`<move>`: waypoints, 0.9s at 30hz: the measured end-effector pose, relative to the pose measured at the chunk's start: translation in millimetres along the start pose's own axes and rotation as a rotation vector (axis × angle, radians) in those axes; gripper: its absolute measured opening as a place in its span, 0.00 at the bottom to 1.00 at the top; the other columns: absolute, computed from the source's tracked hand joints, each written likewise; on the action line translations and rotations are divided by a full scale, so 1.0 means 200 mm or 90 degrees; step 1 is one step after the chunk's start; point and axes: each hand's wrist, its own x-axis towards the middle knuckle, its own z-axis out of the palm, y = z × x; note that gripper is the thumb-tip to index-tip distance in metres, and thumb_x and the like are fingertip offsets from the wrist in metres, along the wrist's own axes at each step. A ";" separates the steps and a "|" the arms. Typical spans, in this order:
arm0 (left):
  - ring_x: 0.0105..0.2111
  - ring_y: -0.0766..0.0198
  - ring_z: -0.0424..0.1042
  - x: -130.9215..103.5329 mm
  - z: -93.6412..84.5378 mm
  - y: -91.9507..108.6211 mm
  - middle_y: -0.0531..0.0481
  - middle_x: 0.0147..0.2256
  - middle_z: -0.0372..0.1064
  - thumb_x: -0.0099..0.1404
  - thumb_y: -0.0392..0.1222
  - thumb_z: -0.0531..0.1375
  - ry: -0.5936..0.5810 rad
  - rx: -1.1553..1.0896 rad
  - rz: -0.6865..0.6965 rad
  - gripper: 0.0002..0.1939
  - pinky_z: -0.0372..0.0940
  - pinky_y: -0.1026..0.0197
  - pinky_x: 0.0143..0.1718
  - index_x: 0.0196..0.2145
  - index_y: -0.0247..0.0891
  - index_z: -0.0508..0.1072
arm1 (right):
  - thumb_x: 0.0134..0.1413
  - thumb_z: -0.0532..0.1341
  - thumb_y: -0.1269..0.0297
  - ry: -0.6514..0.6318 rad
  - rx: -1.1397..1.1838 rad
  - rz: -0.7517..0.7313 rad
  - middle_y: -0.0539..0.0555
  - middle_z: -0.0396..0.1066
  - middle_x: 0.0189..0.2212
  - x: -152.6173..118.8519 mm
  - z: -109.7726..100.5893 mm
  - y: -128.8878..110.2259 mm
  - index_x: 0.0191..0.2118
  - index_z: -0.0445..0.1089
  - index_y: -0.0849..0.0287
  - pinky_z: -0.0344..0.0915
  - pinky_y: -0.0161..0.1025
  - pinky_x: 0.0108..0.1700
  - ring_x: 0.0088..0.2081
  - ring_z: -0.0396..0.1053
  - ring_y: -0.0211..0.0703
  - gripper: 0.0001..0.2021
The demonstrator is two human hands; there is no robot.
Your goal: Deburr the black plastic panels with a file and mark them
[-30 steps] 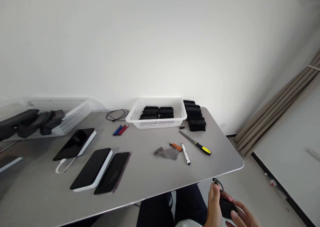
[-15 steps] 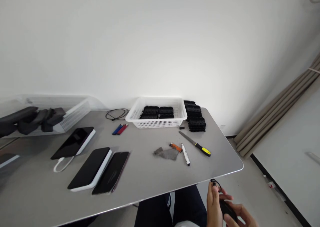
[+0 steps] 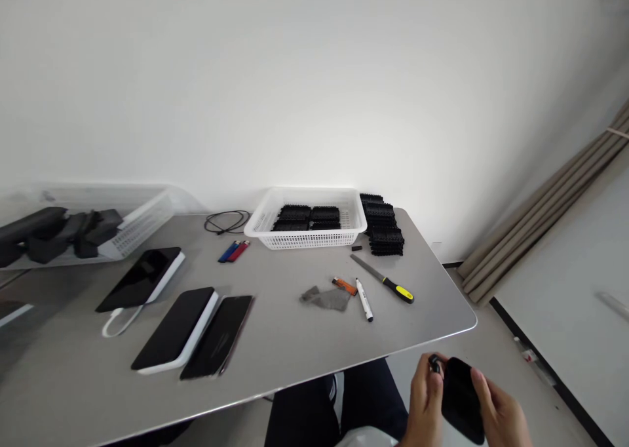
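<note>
Past the table's front right edge, both hands are held low over the floor. My right hand (image 3: 501,408) grips a flat black case-like object (image 3: 462,401) with rounded corners, thumb on its near face. On its other side, my left hand (image 3: 423,398) is closed, pinching a small black piece (image 3: 434,362) between thumb and fingers; its exact kind is too small to tell. Nearest on the table are a white marker (image 3: 364,299), an orange lighter (image 3: 344,286), a grey cloth (image 3: 326,298) and a file (image 3: 382,278) with a black and yellow handle.
A white basket (image 3: 311,240) holds black ridged pieces, with more pieces (image 3: 386,240) stacked beside it. Blue (image 3: 228,252) and red (image 3: 239,251) lighters, a black cable (image 3: 227,222), phone-like slabs (image 3: 216,337) and another basket (image 3: 147,225) with dark parts lie leftward. The table edge (image 3: 422,344) runs before my knees.
The black case-like object has turned so its broad flat face shows, and my right hand has shifted to its right side. The small black piece stays in my left fingers, its loop now less visible.
</note>
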 end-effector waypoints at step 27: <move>0.59 0.49 0.63 0.21 -0.17 0.49 0.43 0.66 0.51 0.63 0.47 0.61 -0.535 0.372 0.123 0.24 0.59 0.50 0.59 0.56 0.44 0.71 | 0.49 0.55 0.35 -0.056 0.059 -0.011 0.53 0.70 0.20 0.06 -0.09 -0.17 0.27 0.73 0.61 0.64 0.33 0.25 0.25 0.69 0.45 0.29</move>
